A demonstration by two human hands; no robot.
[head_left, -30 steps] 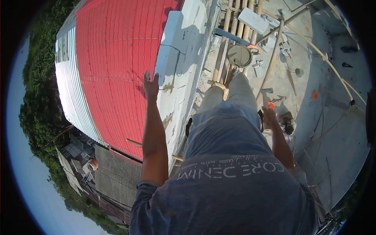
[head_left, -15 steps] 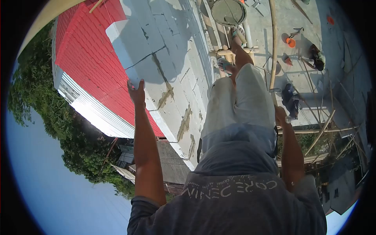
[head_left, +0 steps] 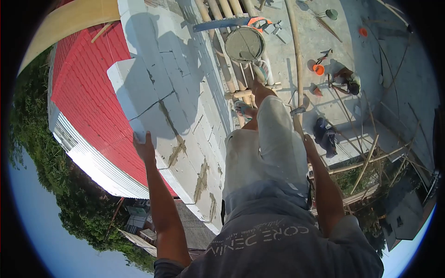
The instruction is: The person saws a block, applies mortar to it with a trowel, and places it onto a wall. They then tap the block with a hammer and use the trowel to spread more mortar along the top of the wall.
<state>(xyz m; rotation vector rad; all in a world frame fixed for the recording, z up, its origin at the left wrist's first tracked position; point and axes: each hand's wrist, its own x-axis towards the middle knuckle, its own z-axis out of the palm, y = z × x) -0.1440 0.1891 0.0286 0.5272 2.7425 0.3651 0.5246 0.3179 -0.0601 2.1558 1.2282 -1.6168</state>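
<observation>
My left hand point(head_left: 144, 147) is at the outer edge of a wall of pale concrete blocks point(head_left: 157, 118), thumb and fingers apart and straddling the edge of one block. Part of its fingers is hidden. Grey mortar shows in the joints beside it. Beside my thigh, my right hand point(head_left: 309, 142) is closed round the handle of a hammer-like tool point(head_left: 298, 111); its grey head points away from me. Its exact kind is hard to make out.
My feet stand on bamboo poles point(head_left: 238, 92) beside a round tub of mortar point(head_left: 244, 45). A handsaw point(head_left: 222, 23) lies beyond it. Below are two people point(head_left: 347, 81), an orange bucket point(head_left: 318, 69) and scaffold poles point(head_left: 366, 162). A red roof point(head_left: 92, 92) lies beyond the wall.
The view has shifted, so the wall and floor appear lower and further left, and the saw now shows. My left hand stays at the block edge; my right hand still holds the tool.
</observation>
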